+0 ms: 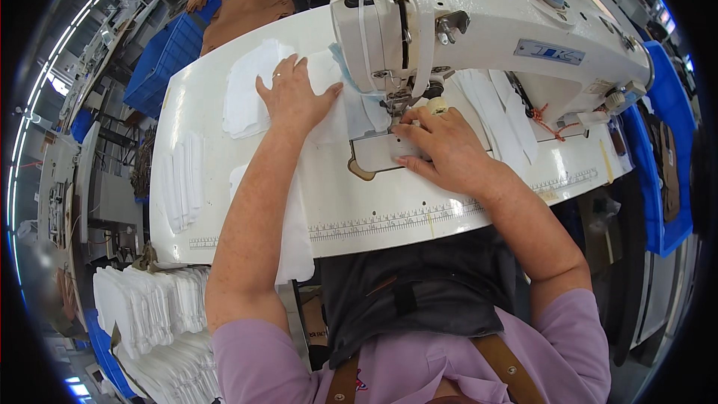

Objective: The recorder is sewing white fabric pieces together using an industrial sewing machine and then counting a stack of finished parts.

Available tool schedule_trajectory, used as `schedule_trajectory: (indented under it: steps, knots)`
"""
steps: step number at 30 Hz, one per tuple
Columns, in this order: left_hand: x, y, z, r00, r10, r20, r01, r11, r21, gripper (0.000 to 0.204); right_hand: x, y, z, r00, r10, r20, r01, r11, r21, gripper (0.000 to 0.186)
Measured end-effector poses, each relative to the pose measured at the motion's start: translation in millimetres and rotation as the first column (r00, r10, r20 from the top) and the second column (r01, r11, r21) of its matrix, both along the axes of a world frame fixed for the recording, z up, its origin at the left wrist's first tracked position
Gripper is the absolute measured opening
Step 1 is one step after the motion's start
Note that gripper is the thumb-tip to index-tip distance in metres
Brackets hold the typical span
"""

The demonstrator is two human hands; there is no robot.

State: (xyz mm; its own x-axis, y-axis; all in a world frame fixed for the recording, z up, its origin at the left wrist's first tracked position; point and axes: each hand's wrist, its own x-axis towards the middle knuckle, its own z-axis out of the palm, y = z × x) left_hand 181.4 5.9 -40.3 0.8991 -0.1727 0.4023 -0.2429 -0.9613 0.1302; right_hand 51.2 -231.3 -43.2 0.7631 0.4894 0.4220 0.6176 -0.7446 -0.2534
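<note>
White fabric piece (pixel 351 116) lies flat under both hands at the needle.

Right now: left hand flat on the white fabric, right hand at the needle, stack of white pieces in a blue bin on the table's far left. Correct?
Not quite. In the head view the stack of white pieces lies straight on the white table, not in a bin. The rest holds: left hand flat on the white fabric, right hand at the needle.
</note>
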Motion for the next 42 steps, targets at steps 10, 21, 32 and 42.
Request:
schedule_trajectory:
  steps: [10,21,32,42]
  knots:
    - [13.3,-20.5,-3.1,0.99,-0.022,-0.14,-0.019,0.959,-0.284,0.03,-2.4,3.8,2.7,1.0,-0.018,-0.007,0.018,1.0,0.01,0.035]
    - [75.7,130.8,31.0,0.991,0.121,0.058,-0.08,0.879,-0.469,0.035,-5.7,2.0,3.0,0.998,-0.046,0.03,0.047,0.999,-0.023,0.034]
    - [-29.0,107.0,30.6,0.983,-0.183,0.02,0.176,0.908,-0.38,0.017,-3.9,-2.0,-3.6,0.997,-0.004,0.08,0.003,1.0,0.017,0.027]
    - [-169.3,102.5,26.3,0.913,-0.238,-0.33,0.104,0.921,-0.376,0.009,-32.4,25.7,10.6,0.97,0.22,0.106,-0.226,0.973,0.044,0.02]
